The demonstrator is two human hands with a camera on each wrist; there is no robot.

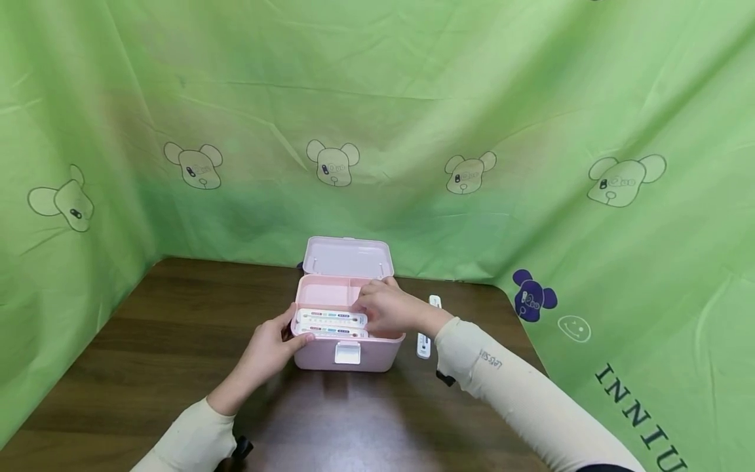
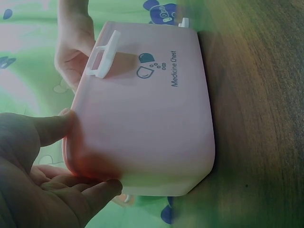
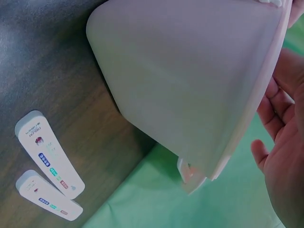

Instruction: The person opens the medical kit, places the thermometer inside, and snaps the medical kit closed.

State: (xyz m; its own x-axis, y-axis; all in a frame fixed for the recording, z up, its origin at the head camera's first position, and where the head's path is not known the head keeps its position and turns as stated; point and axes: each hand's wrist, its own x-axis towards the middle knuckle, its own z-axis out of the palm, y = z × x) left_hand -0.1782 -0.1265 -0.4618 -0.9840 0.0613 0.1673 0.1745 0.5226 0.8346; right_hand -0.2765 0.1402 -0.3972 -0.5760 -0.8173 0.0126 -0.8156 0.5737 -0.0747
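A pink medicine chest with its lid raised stands on the table. Long white slim cases with coloured labels lie side by side in its front part. My left hand grips the chest's left front corner, thumb at the front rim and fingers along the side, as the left wrist view shows. My right hand reaches over the right rim into the chest. Its fingertips are hidden inside, so whether they hold anything does not show. Two more white cases lie on the table to the chest's right.
The chest's white latch hangs at its front. Small compartments lie at the back of the chest. The brown wooden table meets a green printed cloth behind and at the sides.
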